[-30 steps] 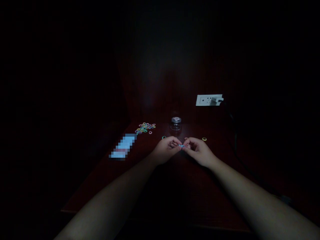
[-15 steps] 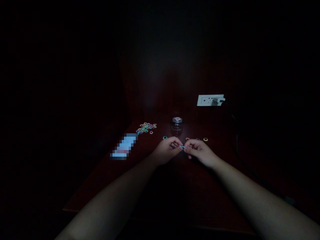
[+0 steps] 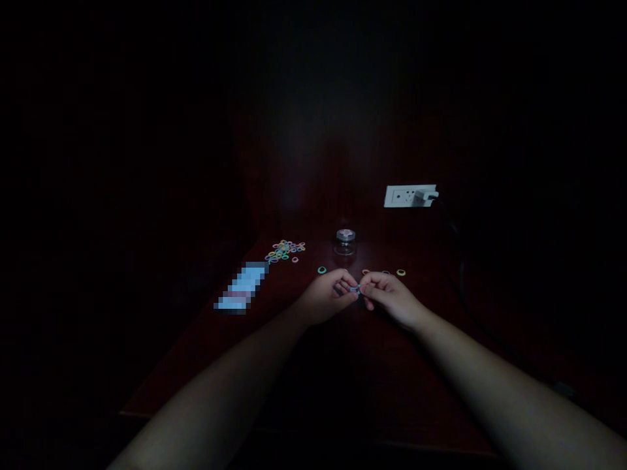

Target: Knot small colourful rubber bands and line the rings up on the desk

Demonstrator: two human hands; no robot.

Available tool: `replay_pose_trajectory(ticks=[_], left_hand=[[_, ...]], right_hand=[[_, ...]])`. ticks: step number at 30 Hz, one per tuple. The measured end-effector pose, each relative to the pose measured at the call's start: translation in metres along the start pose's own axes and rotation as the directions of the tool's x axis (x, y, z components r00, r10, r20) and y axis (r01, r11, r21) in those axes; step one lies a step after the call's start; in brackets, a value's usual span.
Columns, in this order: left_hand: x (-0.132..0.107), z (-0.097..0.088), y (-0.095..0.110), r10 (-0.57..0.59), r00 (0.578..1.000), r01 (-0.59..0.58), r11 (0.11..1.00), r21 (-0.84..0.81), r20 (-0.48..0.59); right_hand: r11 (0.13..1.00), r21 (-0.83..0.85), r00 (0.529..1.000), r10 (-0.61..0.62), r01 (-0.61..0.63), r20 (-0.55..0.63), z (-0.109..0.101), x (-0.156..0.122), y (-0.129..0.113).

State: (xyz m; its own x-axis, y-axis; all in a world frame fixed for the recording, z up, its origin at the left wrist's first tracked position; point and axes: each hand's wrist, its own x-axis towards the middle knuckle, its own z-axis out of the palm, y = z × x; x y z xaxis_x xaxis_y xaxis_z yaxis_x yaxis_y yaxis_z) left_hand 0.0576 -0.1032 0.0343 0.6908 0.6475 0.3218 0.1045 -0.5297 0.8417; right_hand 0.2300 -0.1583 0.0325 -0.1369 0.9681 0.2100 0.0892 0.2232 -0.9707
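In a very dark room my left hand (image 3: 327,295) and my right hand (image 3: 389,295) meet over a dark red table (image 3: 304,365). Both pinch a small blue elastic band (image 3: 357,288) between their fingertips. A teal band (image 3: 322,269) lies just beyond my left hand. A yellow-green band (image 3: 401,272) and an orange band (image 3: 365,271) lie just beyond my right hand. A heap of several coloured bands (image 3: 285,250) sits further back on the left.
A small clear jar (image 3: 345,241) stands at the back of the table. A blurred light-blue packet (image 3: 242,288) lies at the left. A white wall socket (image 3: 409,195) holds a plug with a dark cable (image 3: 460,267) hanging down the right.
My fingertips have drawn slightly closer together on the blue band. The rest of the table looks the same.
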Motion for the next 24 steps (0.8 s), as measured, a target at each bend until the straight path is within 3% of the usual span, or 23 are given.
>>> replay_pose_trajectory(ticks=[7, 14, 24], left_hand=[[0.0030, -0.0005, 0.0000, 0.004, 0.998, -0.004, 1.000, -0.006, -0.063], [0.0046, 0.0006, 0.0010, -0.007, 0.995, -0.004, 0.993, -0.117, -0.096], [0.0061, 0.0011, -0.0039, -0.014, 0.997, 0.000, 0.982, -0.189, -0.072]], right_hand=[[0.996, -0.039, 0.995, -0.079, 0.077, -0.054, -0.0003, 0.0026, 0.0027], [0.901, -0.341, 0.945, -0.314, 0.268, -0.089, 0.0017, -0.0035, -0.0018], [0.807, -0.504, 0.921, -0.387, 0.309, -0.053, -0.0023, -0.0030, -0.0006]])
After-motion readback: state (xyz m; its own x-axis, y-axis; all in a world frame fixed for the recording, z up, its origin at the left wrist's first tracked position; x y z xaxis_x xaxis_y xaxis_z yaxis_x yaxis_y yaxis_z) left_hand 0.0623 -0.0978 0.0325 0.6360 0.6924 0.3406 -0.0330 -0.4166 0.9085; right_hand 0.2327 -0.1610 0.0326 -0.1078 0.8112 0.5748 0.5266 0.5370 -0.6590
